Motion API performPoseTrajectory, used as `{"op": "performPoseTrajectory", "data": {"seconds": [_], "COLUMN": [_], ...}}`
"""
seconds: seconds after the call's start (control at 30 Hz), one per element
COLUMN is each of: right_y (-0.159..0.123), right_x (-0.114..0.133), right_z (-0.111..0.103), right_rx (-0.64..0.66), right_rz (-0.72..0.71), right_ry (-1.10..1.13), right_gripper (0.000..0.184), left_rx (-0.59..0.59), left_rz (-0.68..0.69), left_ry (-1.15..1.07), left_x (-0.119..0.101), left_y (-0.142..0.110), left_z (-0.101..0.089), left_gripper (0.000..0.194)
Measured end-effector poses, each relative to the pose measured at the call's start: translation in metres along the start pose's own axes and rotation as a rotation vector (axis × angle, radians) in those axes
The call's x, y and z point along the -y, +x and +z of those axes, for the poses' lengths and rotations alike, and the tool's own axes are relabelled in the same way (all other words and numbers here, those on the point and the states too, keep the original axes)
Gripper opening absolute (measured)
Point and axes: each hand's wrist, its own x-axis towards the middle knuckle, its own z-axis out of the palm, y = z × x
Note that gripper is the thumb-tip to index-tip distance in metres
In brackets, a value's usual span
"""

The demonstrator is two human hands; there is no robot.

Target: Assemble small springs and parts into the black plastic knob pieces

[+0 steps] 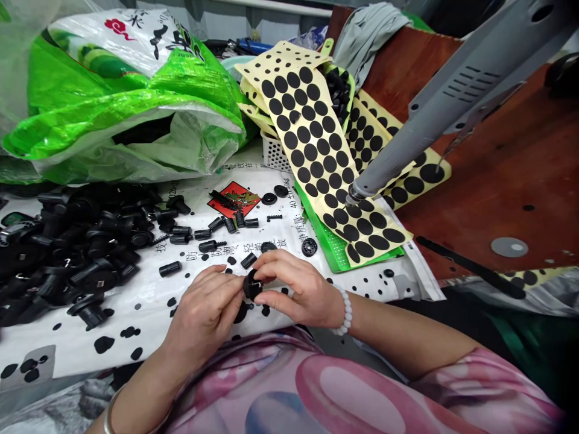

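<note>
Between my two hands, just above the near part of the white table cover, is a small round black plastic part [251,286]. My right hand [296,288] pinches it from the right with thumb and fingertips. My left hand [205,307] closes on its left side, and those fingers partly hide it. Just beyond lie several black ribbed cylinders, one of them a loose cylinder [170,269] left of my fingers. A black slotted disc [309,246] rests to the right. Small metal pieces [235,202] lie on a red printed diamond.
A heap of black plastic parts [90,241] covers the left. Behind it stands a green and white bag [131,90]. Sheets of black round stickers [312,132] lean over a green tray [335,259]. A grey electric screwdriver [407,132] hangs at upper right, its tip over the stickers.
</note>
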Motion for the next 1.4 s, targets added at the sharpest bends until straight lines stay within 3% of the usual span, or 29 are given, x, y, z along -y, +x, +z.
{"op": "performPoseTrajectory", "data": {"seconds": [0.37, 0.57, 0.9, 1.1, 1.27, 1.4], "right_y": [0.005, 0.01, 0.01, 0.011, 0.006, 0.0], "right_x": [0.006, 0.009, 0.008, 0.005, 0.009, 0.007], "right_z": [0.004, 0.004, 0.004, -0.001, -0.001, 0.004], "right_rx": [-0.05, -0.074, -0.061, -0.049, -0.068, -0.061], "right_rz": [-0.106, -0.154, -0.209, -0.233, -0.122, -0.091], "right_ry": [-0.036, -0.02, -0.01, 0.0, 0.024, 0.03], "right_gripper": [0.027, 0.042, 0.035, 0.037, 0.012, 0.009], "left_rx": [-0.014, -0.039, -0.056, -0.063, -0.062, -0.027], "left_rz": [0.008, 0.025, 0.053, 0.06, 0.036, 0.033], "left_ry": [-0.098, -0.127, -0.141, -0.158, -0.155, -0.13], "left_x": [0.003, 0.005, 0.003, 0.006, 0.001, -0.001], "left_y": [-0.002, -0.002, 0.001, 0.002, 0.001, -0.001], "left_z": [-0.002, -0.008, -0.008, -0.006, -0.003, -0.001], "left_gripper": [0.026, 0.026, 0.035, 0.03, 0.028, 0.028]}}
